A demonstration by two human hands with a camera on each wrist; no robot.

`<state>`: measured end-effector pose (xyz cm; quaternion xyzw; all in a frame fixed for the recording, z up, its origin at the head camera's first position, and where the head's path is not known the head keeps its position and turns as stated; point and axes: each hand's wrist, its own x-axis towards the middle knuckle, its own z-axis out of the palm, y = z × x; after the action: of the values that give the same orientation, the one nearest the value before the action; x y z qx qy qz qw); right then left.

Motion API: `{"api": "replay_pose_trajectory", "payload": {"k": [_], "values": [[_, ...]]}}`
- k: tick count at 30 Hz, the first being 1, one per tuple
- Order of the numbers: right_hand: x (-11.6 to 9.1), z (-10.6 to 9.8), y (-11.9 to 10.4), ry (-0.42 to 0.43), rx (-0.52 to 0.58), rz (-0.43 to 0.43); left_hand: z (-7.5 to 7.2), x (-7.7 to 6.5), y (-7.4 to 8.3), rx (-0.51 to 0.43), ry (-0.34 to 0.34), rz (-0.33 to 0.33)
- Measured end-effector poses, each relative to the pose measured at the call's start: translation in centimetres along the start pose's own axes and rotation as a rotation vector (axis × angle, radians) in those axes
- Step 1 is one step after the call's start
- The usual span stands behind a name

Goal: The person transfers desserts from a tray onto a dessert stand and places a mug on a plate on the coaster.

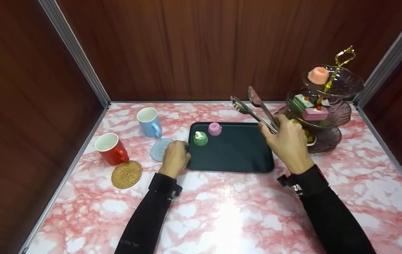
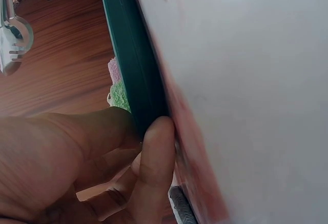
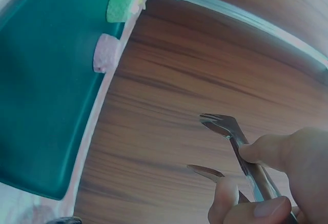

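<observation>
My left hand (image 1: 175, 157) pinches the left edge of the dark green tray (image 1: 234, 151) between thumb and fingers; the left wrist view shows the tray rim (image 2: 134, 55) in that grip. On the tray's far left lie a green cake (image 1: 200, 138) with a white top and a pink cake (image 1: 215, 129). My right hand (image 1: 288, 141) holds metal tongs (image 1: 257, 111) above the tray's right side. Their tips are spread, with nothing between them, and point away toward the back wall. Beside this hand stands a three-tier glass stand (image 1: 340, 114).
An orange cake (image 1: 318, 75) sits on the stand's top tier, with a green slice (image 1: 301, 102) and a pink slice (image 1: 315, 113) below. At left are a blue mug (image 1: 148, 122), a red mug (image 1: 111, 150), a blue coaster (image 1: 159, 150) and a woven coaster (image 1: 127, 174). Wooden walls enclose the table.
</observation>
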<state>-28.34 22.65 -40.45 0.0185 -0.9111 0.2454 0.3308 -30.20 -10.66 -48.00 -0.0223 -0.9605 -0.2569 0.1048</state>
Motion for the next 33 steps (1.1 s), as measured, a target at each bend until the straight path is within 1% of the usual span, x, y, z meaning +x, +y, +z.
{"api": "replay_pose_trajectory", "payload": {"k": [11,17,20,26,33], "values": [[-0.3,2.3,0.2,-0.124,0.023,-0.019,0.1,0.1,0.0,0.004,0.003,0.004],[-0.6,3.4,0.2,-0.191,0.013,0.013,0.0,-0.1,0.0,0.004,0.025,0.022],[-0.7,4.0,0.3,-0.224,0.013,0.018,0.0,-0.1,0.0,0.008,0.025,0.019],[-1.0,4.8,0.5,-0.274,0.028,-0.016,-0.1,-0.1,0.1,0.007,0.005,0.004],[-1.3,5.5,0.6,-0.299,0.054,-0.058,-0.1,0.0,0.1,0.004,0.002,0.006]]}}
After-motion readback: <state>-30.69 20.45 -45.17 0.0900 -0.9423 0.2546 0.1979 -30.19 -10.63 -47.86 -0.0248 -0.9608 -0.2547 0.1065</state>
